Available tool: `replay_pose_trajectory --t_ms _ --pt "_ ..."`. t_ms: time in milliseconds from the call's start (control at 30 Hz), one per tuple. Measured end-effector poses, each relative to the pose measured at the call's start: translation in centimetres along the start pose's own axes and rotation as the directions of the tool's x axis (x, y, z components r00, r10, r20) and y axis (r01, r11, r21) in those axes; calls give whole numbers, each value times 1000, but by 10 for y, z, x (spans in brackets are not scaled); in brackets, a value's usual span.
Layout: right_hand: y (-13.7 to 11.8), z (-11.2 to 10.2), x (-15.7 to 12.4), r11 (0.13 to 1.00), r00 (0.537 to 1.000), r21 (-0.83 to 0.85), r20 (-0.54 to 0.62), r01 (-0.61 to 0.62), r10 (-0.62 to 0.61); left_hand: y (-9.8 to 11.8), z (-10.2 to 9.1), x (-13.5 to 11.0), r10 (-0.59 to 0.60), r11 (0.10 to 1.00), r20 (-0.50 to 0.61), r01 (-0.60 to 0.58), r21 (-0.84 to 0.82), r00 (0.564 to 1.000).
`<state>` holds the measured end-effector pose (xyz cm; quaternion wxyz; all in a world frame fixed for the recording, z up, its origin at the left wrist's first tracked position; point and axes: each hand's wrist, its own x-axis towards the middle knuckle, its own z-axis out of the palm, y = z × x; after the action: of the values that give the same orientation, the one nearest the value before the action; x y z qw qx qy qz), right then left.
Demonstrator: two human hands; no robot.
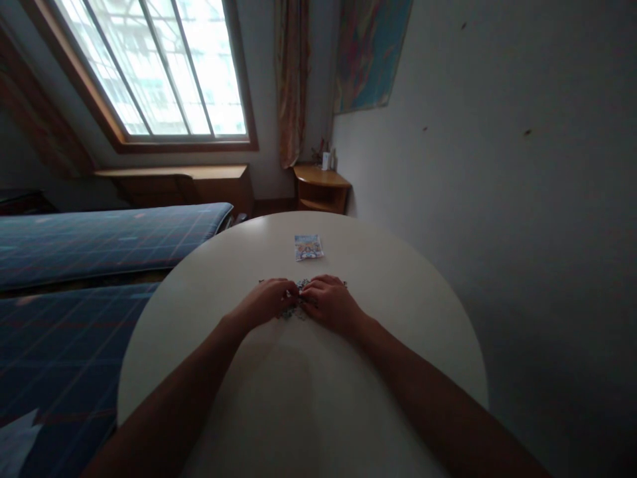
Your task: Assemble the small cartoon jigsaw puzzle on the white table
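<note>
A small heap of tiny dark and pale pieces point(301, 316), which look like jigsaw puzzle pieces, lies on the round white table point(398, 279). From the left, my left hand point(271, 297) reaches into the heap, thumb and fingers bent together in a pinch at its middle. My right hand point(328, 299) rests over the right part, fingers curled and their tips close to those of the left. Whatever the fingertips hold is too small to make out, and both hands cover much of the heap. Beyond them lies a small flat picture packet or card point(308, 247).
Blue plaid mattresses point(99, 239) lie left of the table, with a white paper point(18, 435) at lower left. A wooden desk point(219, 172) stands under the window, a corner shelf point(321, 175) behind the table. A white wall point(488, 219) runs along the right.
</note>
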<state>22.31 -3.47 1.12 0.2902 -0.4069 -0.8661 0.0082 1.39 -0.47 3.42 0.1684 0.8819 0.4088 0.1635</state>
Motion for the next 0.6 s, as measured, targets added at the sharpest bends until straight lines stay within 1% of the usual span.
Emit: replay_pose_trajectory --t_ms 100,233,433,600 --pt "0 2 1 999 1000 -25 -9 -29 29 4 -2 0 -10 1000 4 10 -3 1000" --pt "1 4 2 996 998 -79 -28 -51 49 5 -2 0 -13 999 -18 13 51 1000" --pt "3 1 1 980 1000 -198 2 30 -30 2 -2 -1 46 999 6 -46 26 999" --pt "3 1 0 976 1000 -215 -2 28 -29 0 -1 -1 39 998 -20 -38 60 999"
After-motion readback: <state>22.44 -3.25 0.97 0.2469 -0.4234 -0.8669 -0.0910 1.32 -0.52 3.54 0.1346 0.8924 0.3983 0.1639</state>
